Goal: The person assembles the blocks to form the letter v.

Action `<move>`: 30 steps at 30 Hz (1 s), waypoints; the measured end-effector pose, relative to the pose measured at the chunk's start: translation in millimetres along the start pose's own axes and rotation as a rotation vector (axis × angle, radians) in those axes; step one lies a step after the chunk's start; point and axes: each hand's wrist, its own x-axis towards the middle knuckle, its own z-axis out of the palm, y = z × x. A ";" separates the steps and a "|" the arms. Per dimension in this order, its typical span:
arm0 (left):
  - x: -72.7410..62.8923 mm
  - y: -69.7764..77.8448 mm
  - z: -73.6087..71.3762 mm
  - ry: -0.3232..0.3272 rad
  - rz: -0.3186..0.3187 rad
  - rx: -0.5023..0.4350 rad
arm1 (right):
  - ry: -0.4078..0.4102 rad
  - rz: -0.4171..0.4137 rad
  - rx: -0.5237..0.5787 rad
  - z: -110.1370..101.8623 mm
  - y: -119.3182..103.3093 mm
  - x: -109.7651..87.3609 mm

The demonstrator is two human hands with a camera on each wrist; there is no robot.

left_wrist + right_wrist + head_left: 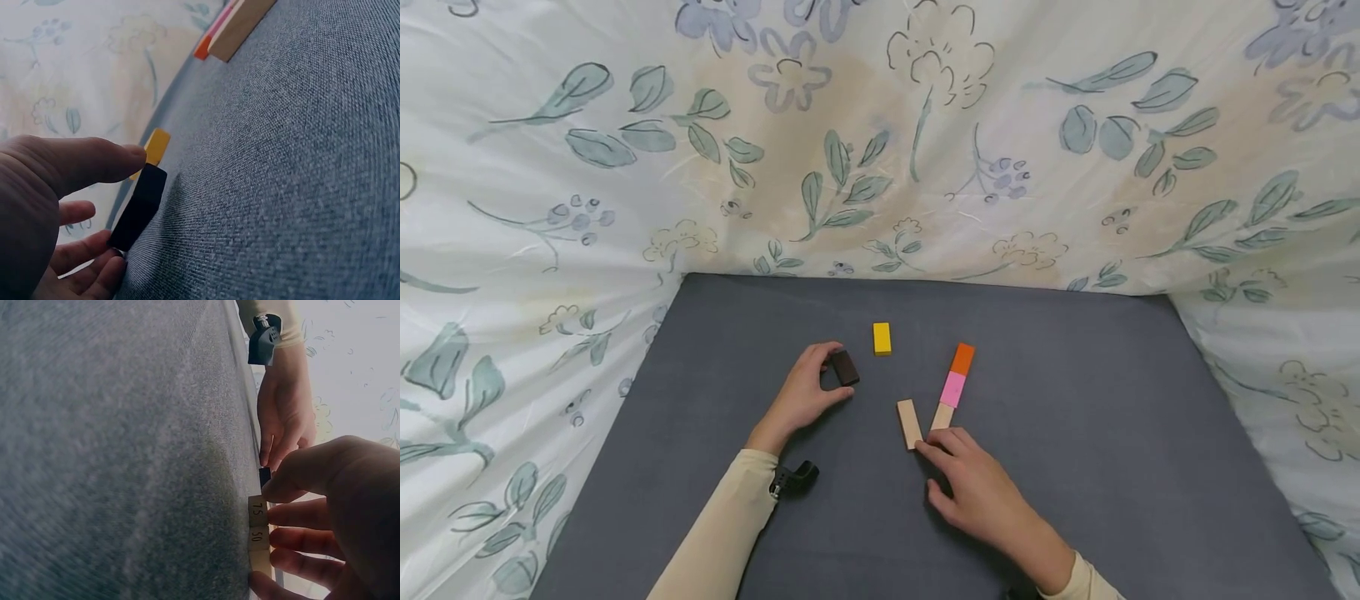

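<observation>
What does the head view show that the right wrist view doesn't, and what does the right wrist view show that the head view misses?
Only the head view shows the yellow block, orange block and pink block. Only the right wrist view shows the printed 75 and printed 50 on pale wooden blocks. Both show the left hand, right hand, dark brown block and gray cloth.

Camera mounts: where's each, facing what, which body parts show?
Head: head-worn, facing forward and down over the grey surface; left hand, right hand and sleeves show.
Left wrist: on that wrist, facing the dark block; left thumb and fingers show.
Right wrist: on that wrist, facing wood marked 75 and 50; right hand near, left hand beyond.
Shared: yellow block, head and left wrist.
</observation>
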 end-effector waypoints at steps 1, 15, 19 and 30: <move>0.0 -0.2 0.0 0.002 -0.001 0.004 | 0.001 -0.002 0.002 0.1 0.0 0.2; 2.9 -1.3 -0.7 0.006 -0.008 0.013 | -0.007 0.022 0.007 -0.9 -2.9 -0.1; 3.1 -3.3 0.2 0.012 -0.007 0.008 | -0.014 0.027 0.003 -0.3 -3.6 -1.3; 6.9 -0.7 -1.6 0.012 -0.010 0.064 | 0.001 0.029 -0.002 1.6 -2.5 -1.8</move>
